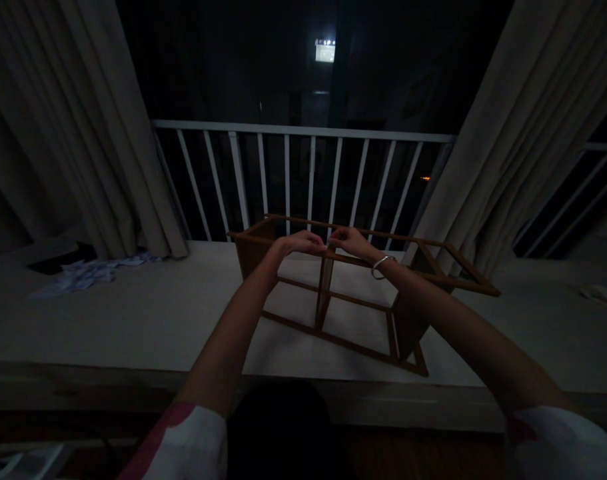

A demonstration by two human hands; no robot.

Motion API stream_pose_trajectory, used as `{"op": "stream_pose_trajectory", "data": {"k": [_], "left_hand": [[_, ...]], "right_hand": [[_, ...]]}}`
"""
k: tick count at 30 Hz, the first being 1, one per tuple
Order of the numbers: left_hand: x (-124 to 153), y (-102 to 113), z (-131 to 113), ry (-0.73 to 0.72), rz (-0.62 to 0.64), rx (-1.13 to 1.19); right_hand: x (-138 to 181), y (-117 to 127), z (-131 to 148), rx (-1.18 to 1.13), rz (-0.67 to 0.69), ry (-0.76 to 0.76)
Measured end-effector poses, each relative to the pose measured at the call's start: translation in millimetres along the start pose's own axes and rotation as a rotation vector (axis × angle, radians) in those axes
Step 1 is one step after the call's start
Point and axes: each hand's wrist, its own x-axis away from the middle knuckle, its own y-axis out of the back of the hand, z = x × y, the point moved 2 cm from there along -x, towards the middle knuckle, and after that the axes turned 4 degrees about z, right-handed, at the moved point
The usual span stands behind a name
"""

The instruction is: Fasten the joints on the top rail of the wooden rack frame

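Spanning the view from side to side, a pale, flat window ledge (208, 320) carries everything within reach. Toward its back left corner lies a crumpled heap of white and purplish sheets (80, 275), beside a dark flat piece (58, 259); near the right end is a small pale item (600, 293), too dim to identify. Long beige curtains (128, 133) hang down to the back of the ledge on both sides, and a white barred railing (303, 130) runs behind its back edge, before dark glass with a bright rectangular light (325, 51) in it.

A brown wooden open frame with slats and solid panels (324, 287) lies lengthwise at the middle of the ledge, one lower corner close to the front edge. Both forearms cross before it, the left over part of its left end, the right over part of its right end.

Both hands meet at the frame's upper rail, above the middle divider, fingertips near each other. The left hand (306, 241) is bent at the wrist, fingers partly curled; the right hand (352, 241), above a silver bangle (380, 267), has thumb and fingers drawn close together. Whether either grips the rail or something small cannot be told.
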Motion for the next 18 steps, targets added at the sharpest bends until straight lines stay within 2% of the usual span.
{"op": "stream_pose_trajectory", "data": {"k": [5, 11, 18], "left_hand": [[-1, 0, 3, 0.016, -0.021, -0.031], [-1, 0, 3, -0.007, -0.013, -0.031], [-6, 2, 12, -0.019, 0.016, -0.006]], "right_hand": [[-5, -8, 3, -0.020, -0.029, 0.002], [0, -9, 5, -0.085, 0.080, 0.019], [-1, -7, 0, -0.174, 0.100, 0.034]]}}
